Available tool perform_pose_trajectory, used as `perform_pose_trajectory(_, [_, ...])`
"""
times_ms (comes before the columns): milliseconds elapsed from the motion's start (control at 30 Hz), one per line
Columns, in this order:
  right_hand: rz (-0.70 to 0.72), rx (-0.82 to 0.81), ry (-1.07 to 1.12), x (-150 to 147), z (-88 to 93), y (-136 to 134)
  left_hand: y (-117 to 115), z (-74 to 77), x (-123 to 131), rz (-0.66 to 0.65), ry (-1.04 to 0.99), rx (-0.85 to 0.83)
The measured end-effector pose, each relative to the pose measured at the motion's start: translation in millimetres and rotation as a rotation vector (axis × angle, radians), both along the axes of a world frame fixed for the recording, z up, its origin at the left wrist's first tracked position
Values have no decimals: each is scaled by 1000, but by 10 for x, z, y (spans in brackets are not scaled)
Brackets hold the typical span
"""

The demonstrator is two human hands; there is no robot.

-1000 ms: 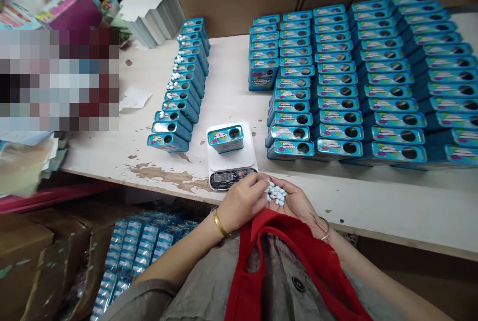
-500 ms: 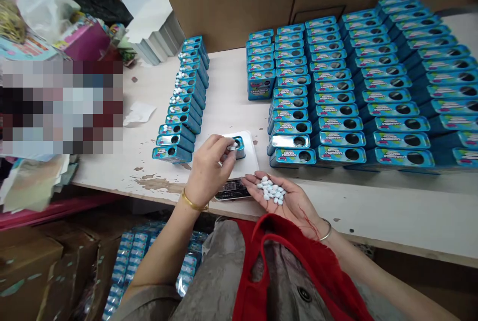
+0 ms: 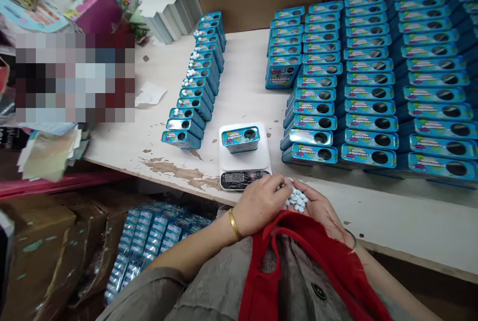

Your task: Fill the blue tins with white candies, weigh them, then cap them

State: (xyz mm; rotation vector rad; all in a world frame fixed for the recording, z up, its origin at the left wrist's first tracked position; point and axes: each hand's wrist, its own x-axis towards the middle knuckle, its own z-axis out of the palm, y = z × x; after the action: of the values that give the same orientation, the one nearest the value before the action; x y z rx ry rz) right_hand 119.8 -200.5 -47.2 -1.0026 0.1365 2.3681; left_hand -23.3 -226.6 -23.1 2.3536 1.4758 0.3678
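A heap of pale mints (image 3: 298,200) sits in the cupped, open palm of the right hand (image 3: 321,209), just off the front edge of the surface (image 3: 123,147). The left hand (image 3: 259,205) lies palm down beside it, its fingers (image 3: 281,185) curled against the heap's left side and hiding part of it; whether they pinch any mints, I cannot tell. Ahead and to the left of the hands, nearer the left one, a scale (image 3: 233,161) carries a tin (image 3: 241,140) lying flat, its long axis running across the view and its round hole facing up. The scale's digits are too small to read surely. Farther ahead lie rows of tins (image 3: 369,157); a red strap (image 3: 298,241) runs below the hands, and a pixelated patch (image 3: 74,77) hides whatever lies far to the left.
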Motion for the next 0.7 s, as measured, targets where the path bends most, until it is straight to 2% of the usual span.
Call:
perform_pose_trajectory(133, [31, -50, -44, 78, -25, -55, -35, -14, 40, -16, -36, -55])
perform_pose_trajectory(367, [6, 0, -98, 66, 41, -78, -53, -18, 44, -17, -59, -57])
perform_pose_trajectory(567, [36, -58, -57, -28, 143, -24, -66, -73, -17, 34, -130, 17])
perform_pose_trajectory(700, [-30, -95, 9, -168, 229, 77, 28, 10, -153, 51, -287, 84])
